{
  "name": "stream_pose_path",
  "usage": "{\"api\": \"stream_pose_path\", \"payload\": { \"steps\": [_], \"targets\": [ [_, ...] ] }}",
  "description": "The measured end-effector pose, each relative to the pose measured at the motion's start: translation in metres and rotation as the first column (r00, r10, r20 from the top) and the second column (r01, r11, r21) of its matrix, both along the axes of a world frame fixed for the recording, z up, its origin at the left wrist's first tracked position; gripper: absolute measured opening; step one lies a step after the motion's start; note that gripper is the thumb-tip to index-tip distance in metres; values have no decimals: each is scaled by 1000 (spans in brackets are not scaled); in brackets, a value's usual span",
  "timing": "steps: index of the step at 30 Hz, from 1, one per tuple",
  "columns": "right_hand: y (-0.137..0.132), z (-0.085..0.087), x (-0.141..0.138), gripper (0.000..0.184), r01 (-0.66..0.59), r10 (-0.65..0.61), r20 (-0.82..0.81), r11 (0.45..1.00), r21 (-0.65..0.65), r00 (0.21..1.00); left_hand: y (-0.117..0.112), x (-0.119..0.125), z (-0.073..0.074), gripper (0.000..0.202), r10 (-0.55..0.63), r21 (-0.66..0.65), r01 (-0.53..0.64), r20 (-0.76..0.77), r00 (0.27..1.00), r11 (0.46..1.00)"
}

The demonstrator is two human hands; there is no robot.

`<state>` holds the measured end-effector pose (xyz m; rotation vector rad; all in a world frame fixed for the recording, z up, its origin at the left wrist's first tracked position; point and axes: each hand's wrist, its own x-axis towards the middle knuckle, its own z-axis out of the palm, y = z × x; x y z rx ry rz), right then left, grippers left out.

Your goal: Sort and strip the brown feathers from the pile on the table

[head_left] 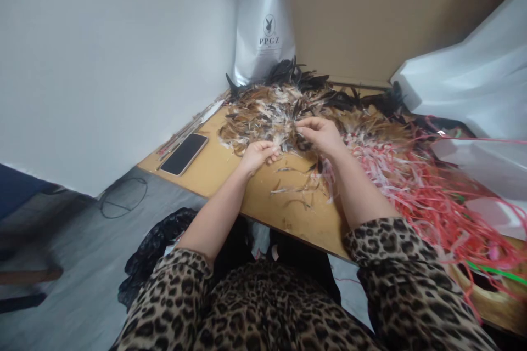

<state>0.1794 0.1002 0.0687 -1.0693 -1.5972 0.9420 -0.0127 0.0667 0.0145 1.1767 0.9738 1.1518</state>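
A big heap of brown, white and black feathers [284,107] lies across the wooden table [230,175]. My left hand [258,154] rests at the heap's near edge with its fingers curled round a small bunch of feathers. My right hand [320,134] is just beside it, a little farther in, pinching feathers between thumb and fingertips. A few loose feathers [294,189] lie scattered on the table below my hands. Both forearms are bare, with leopard-print sleeves pushed up.
A black phone [184,154] lies at the table's left edge beside thin sticks [187,130]. A silver bag [263,27] stands at the back corner. A tangle of red and white plastic strips [415,186] covers the right side. White sheets [473,88] lean at the right. A black bag [156,247] sits under the table.
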Motion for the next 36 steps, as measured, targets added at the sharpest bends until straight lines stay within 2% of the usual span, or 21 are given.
{"api": "stream_pose_path", "payload": {
  "steps": [7, 11, 17, 20, 23, 30, 36],
  "targets": [
    [-4, 9, 9, 38, -145, 159, 142, 984, -106, 977, -4, 0, 1, 27, -121, -26, 121, -20, 992, 992],
    [-5, 10, 7, 32, -212, 248, 152, 952, -223, 957, -4, 0, 1, 26, -141, -45, 141, 1, 990, 989],
    [2, -6, 2, 28, -226, 202, -110, 925, -305, 973, -1, -3, 0, 24, -65, -70, 73, 107, 992, 995],
    [4, -12, -6, 26, -231, 161, -233, 921, -313, 959, 1, -4, -1, 22, -7, -114, 26, 163, 987, 993],
    [2, -18, -19, 25, -242, 146, -313, 924, -295, 939, 2, -3, -2, 21, 4, -140, 25, 204, 979, 990],
    [-9, -21, -41, 25, -228, 142, -314, 939, -258, 939, 0, -2, -1, 21, -45, -145, 87, 273, 961, 986],
    [-11, -23, -46, 29, -160, 69, -318, 950, -268, 945, -1, -1, 2, 16, -13, -168, 60, 270, 963, 984]
  ]
}}
